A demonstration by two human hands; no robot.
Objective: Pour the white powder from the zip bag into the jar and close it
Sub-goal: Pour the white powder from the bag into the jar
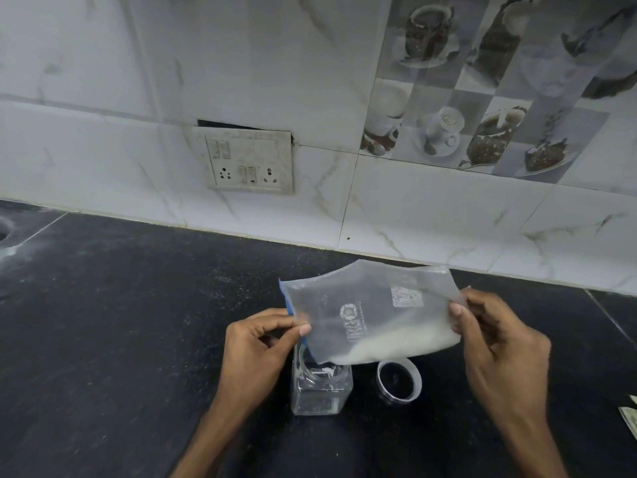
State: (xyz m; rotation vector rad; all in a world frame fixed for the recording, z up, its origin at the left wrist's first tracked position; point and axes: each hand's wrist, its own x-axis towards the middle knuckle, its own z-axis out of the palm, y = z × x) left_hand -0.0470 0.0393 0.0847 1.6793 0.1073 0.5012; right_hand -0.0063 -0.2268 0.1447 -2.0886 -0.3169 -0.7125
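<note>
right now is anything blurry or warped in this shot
Head view: the wide-angle lens bends the edge of the counter; the picture tiles at top right look soft; the zip bag, left hand, right hand and jar look sharp; light is even, without hard shadows.

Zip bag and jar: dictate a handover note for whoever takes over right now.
Left grip pinches the blue zip end of the zip bag, just above the mouth of the jar. Right grip pinches the bag's other end, held higher.
White powder lies along the bag's lower edge.
The jar stands upright and open on the counter; the lid lies just right of it.
Done: lid off, bag tilted. Left: pour the powder in, put the lid on.
</note>
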